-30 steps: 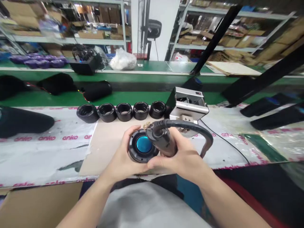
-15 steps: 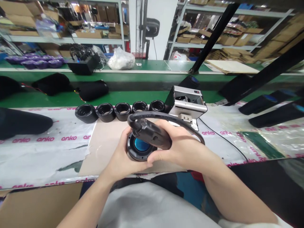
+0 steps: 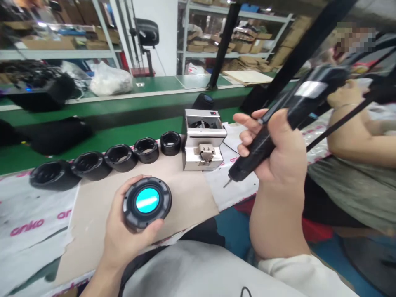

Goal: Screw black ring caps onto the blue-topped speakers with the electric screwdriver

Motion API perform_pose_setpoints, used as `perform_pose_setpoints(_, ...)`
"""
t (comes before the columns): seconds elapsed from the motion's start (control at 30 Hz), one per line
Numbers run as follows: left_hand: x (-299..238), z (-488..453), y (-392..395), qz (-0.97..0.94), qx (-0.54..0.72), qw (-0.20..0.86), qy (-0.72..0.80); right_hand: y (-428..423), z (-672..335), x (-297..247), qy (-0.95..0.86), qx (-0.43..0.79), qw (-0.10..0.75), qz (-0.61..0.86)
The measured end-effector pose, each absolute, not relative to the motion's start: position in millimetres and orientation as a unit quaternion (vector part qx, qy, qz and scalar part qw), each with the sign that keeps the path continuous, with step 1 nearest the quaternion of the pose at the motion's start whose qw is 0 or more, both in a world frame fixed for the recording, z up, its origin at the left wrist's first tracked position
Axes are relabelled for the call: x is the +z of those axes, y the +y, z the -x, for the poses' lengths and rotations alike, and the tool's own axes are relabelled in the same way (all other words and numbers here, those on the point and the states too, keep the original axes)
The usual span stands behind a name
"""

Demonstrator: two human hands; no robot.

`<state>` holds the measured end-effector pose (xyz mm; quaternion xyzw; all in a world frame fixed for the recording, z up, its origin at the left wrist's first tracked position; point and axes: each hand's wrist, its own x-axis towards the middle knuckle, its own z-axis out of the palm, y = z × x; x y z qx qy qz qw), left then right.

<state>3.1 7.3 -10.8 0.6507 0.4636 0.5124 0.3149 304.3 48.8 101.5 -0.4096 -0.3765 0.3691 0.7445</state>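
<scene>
My left hand (image 3: 119, 233) is closed around the side of a round black speaker end (image 3: 147, 201) with a shiny blue disc in its middle, held over the beige board (image 3: 185, 198). In my right hand (image 3: 287, 152) is a black electric screwdriver (image 3: 258, 150), lifted to the right of the speaker end and apart from it. Its thin bit points down and to the left. Between the two hands and farther back stands a silver screw feeder (image 3: 204, 142) with an open top.
Several hollow black rings (image 3: 120, 158) stand in a row behind the board. A black post (image 3: 224, 45) rises at the back. On the right, a co-worker's arm (image 3: 349, 128) is close by. A white plastic bag (image 3: 110, 79) lies on the far green ledge.
My right hand has left the speaker end and swung up and right with the screwdriver. My left hand still grips the speaker end. The view has turned right.
</scene>
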Motion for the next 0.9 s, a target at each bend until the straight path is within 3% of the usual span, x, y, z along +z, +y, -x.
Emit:
perform_pose_setpoints(0.17,-1,-36,32,-0.684,0.487,0.341,0.423,70,-303,111,-0.400,0.250,0.817,0.331)
perform_pose_setpoints(0.57,-1,-52,43,-0.673,0.484,0.392,0.399,100,-281,100,-0.490,0.370,0.674,0.411)
perform_pose_setpoints(0.9,2,-55,43,-0.663,0.490,0.416,0.384,101,-276,95,-0.489,0.382,0.646,0.443)
